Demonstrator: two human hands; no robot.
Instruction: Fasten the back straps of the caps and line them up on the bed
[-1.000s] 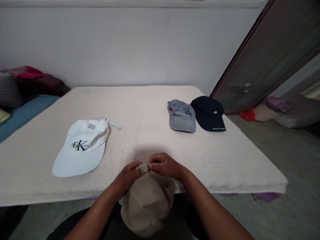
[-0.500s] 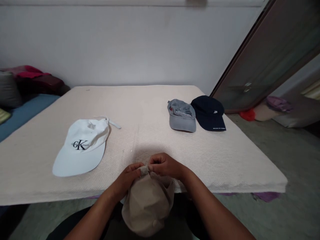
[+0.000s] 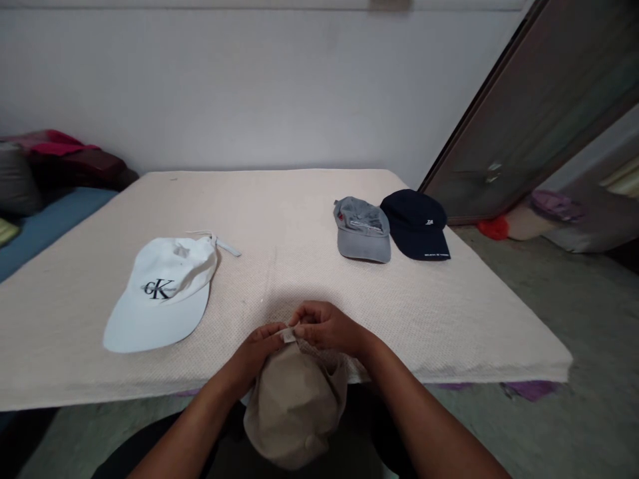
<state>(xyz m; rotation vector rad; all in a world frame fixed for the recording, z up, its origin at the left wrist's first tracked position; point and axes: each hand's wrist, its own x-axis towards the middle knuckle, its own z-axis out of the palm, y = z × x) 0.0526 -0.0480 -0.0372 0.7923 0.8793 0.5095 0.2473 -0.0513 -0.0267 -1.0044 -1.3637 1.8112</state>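
A beige cap hangs at the near edge of the covered table, its rounded crown toward me. My left hand pinches the cap's strap from the left. From the right, my right hand closes thumb and fingers on the same strap, close to the left fingertips. The fingers partly hide the strap's end. To the left lies a white cap with black CK lettering, its own strap loose behind it. A grey cap and a navy cap sit side by side at the right.
A cream textured cover spreads over the table. Behind it stands a pale wall. At the left is a blue surface with cushions and cloths; a dark door-like panel leans into view at the right.
My right fingers have shifted slightly left and up along the strap, nearer my left fingertips. The beige cap stays held, and the other caps have not moved.
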